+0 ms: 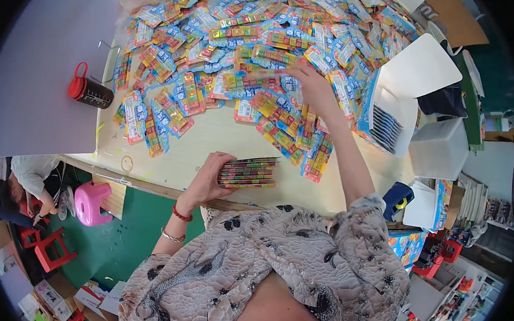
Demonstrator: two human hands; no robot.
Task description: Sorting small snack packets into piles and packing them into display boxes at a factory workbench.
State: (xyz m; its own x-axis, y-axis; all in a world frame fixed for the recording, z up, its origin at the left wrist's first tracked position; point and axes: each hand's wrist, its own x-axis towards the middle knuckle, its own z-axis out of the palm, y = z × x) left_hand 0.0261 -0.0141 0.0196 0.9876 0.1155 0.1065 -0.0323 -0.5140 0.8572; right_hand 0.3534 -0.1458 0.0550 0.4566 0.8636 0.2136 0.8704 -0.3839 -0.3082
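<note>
My left hand (210, 178) is closed round the left end of a neat stack of blister packs (248, 173), held edge-up at the table's near side. Farther out, my right hand (310, 84) is over a loose heap of the same packs (275, 108), blue cards with rows of small coloured blocks. Its fingers pinch one pack (267, 74), seen nearly edge-on and smeared by motion. To the right of that arm, an open white display box (404, 125) has a row of packs (385, 128) standing in it.
A pale table (174, 167) carries the heap across its far half. At the left stands a black bottle with a red lid (91, 91). A blue tape dispenser (397, 199) sits at the right edge. A pink stool (92, 203) and another person (35, 179) are at lower left.
</note>
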